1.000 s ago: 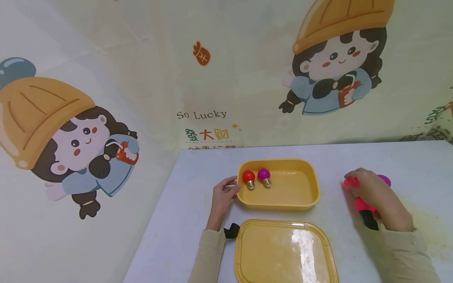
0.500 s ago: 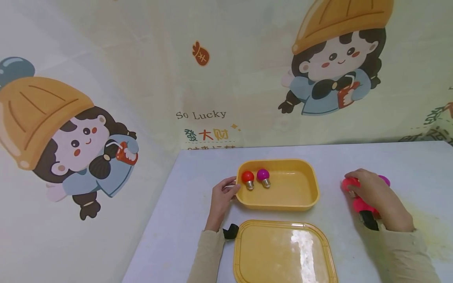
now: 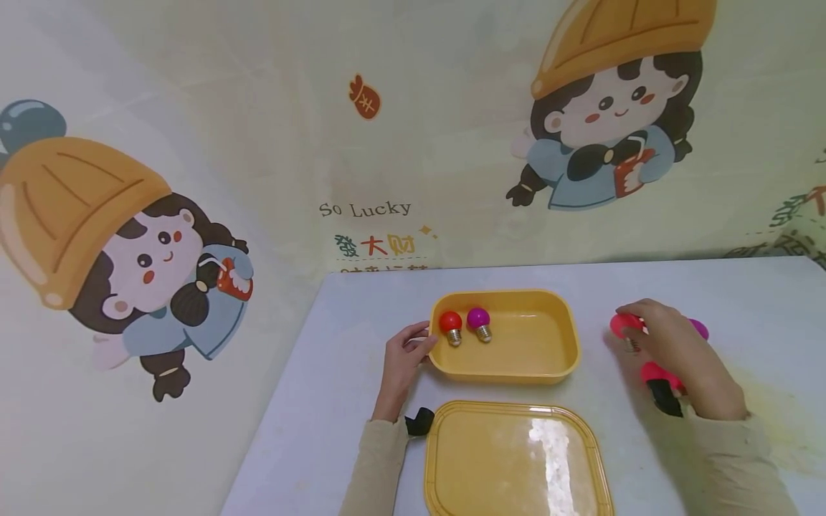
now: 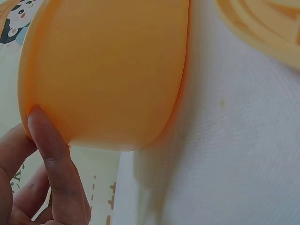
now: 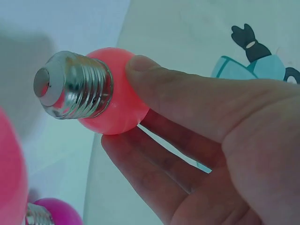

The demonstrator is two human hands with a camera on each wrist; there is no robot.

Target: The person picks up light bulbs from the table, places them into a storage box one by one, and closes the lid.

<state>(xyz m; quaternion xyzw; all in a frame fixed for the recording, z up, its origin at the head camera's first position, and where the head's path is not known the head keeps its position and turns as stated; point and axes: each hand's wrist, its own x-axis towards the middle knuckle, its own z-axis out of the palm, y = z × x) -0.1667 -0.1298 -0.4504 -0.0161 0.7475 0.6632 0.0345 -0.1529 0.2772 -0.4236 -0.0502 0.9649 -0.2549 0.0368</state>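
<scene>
My right hand [image 3: 687, 358] pinches a pinkish-red light bulb [image 3: 624, 325] by its round globe, right of the yellow container. In the right wrist view the thumb presses the bulb [image 5: 123, 86], with fingers on its other side and the threaded metal base sticking out. My left hand [image 3: 403, 364] grips the left end of the yellow container [image 3: 532, 344] at its rim, as the left wrist view shows on the container wall [image 4: 108, 75]. Inside, at the left, lie a red bulb [image 3: 450, 321] and a purple bulb [image 3: 479, 319].
A yellow lid or shallow tray [image 3: 490, 459] lies in front of the container. Near my right wrist sits a round pink thing [image 3: 653, 373], partly hidden. Behind that hand shows a purple bulb [image 3: 700, 328], seen also with its metal base in the right wrist view.
My right hand has moved slightly left and up with the pinkish-red bulb, and more of the bulb's metal base shows. The left hand stays at the container's end.
</scene>
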